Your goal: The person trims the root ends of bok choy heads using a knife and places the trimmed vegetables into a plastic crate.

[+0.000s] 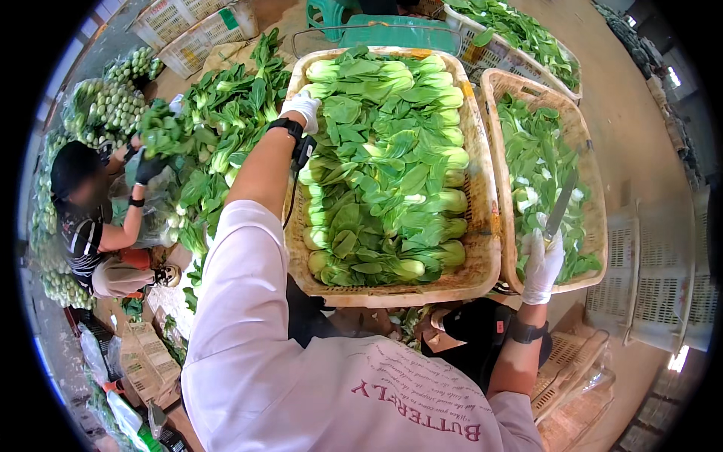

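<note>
My left hand (304, 109), in a white glove, is at the left rim of a large plastic crate (480, 248). Its fingers reach a bok choy head (318, 90) near the crate's upper left; whether they grip it is hidden. Bok choy (390, 152) fills the crate in layers, pale bases along both sides and leaves inward. A knife (563, 201) is in my gloved right hand (542, 265), its blade pointing up and away. That hand is over the near part of a smaller crate (596, 226) holding loose leaves (528, 135) and pale trimmings.
To the left lies a heap of bok choy (226, 130). Beyond it a person (85, 214) in dark gloves handles greens beside bagged bok choy (107, 107). Another leaf-filled crate (567, 73) stands at the far right, a green stool (325, 20) at the back.
</note>
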Available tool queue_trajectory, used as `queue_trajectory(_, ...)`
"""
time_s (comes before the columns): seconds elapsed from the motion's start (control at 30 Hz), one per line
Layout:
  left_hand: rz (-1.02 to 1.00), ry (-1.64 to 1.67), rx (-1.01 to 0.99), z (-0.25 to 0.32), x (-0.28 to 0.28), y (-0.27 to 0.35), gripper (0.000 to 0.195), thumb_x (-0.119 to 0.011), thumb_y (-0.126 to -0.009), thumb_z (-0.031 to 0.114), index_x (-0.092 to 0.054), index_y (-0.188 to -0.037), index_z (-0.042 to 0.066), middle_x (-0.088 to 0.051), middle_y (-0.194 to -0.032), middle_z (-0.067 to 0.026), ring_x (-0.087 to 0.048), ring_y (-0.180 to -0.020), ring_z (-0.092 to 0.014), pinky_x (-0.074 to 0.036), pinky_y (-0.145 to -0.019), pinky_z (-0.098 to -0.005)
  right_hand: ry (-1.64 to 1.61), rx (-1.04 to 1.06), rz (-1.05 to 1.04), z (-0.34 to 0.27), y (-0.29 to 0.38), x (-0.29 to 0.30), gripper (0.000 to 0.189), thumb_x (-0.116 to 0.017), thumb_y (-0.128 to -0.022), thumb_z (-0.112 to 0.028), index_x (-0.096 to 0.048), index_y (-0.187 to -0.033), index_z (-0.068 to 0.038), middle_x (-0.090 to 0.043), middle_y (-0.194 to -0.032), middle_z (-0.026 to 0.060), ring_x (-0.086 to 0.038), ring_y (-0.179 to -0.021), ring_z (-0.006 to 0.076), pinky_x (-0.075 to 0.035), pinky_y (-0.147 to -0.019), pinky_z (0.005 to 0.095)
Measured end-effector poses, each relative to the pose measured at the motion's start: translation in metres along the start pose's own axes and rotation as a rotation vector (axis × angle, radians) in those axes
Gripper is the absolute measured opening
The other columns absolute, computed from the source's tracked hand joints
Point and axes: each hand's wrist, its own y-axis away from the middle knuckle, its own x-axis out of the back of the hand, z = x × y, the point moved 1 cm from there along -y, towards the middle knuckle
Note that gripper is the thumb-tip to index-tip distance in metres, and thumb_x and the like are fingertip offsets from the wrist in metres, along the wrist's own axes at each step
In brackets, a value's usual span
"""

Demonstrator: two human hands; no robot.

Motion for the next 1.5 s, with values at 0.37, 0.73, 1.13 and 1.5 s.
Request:
queue_trajectory(0.37,0.034,1.356,0.012,-0.055,-0.017,0.069,0.073,-0.070,-0.072,0.043,-0.046,-0.121,-0.004,-0.061,-0.110,-0.0186,-0.059,-0.102,-0.030,-0.045,-0.094,-0.0351,0.024,0.032,-0.120,-0.007,0.017,-0.010,0.013,-0.060,-0.089,-0.010,-0.057,-0.098,-0.002,-0.055,-0.073,-0.0007,-0.049,-0.061,0.0063,-0.041,-0.055,0.0208)
queue_trajectory(0.73,-0.450,2.425,-0.434,0.232,-0.031,0.254,0.062,-0.051,-0.091,0.047,-0.035,-0.137,0.007,-0.048,-0.131,-0.0166,-0.048,-0.120,-0.030,-0.044,-0.096,-0.0479,-0.533,-0.178,-0.367,0.010,0.061,-0.052,0.058,-0.065,-0.081,-0.006,-0.039,-0.132,0.001,-0.057,-0.116,0.0102,-0.056,-0.103,0.0152,-0.046,-0.085,0.0257)
queue_trajectory(1.13,0.868,0.448,-0.756,0.283,0.042,0.311,0.078,-0.079,-0.058,0.036,-0.048,-0.126,0.012,-0.055,-0.121,-0.0065,-0.045,-0.123,-0.028,-0.018,-0.105,-0.0540,-0.133,0.042,-0.092,-0.007,0.061,0.038,0.041,-0.073,-0.077,-0.026,-0.051,-0.103,-0.003,-0.056,-0.080,0.0004,-0.051,-0.070,0.0081,-0.046,-0.065,0.0238)
queue_trajectory(1.5,0.550,0.939,-0.754,0.318,0.045,0.266,0.077,-0.081,-0.052,0.037,-0.052,-0.115,0.002,-0.058,-0.105,-0.0144,-0.051,-0.101,-0.032,-0.034,-0.092,-0.0431,0.611,0.587,0.038,-0.017,0.050,0.090,0.031,-0.067,-0.072,-0.015,-0.064,-0.103,-0.016,-0.061,-0.072,0.0051,-0.061,-0.061,0.0256,-0.047,-0.051,0.0349)
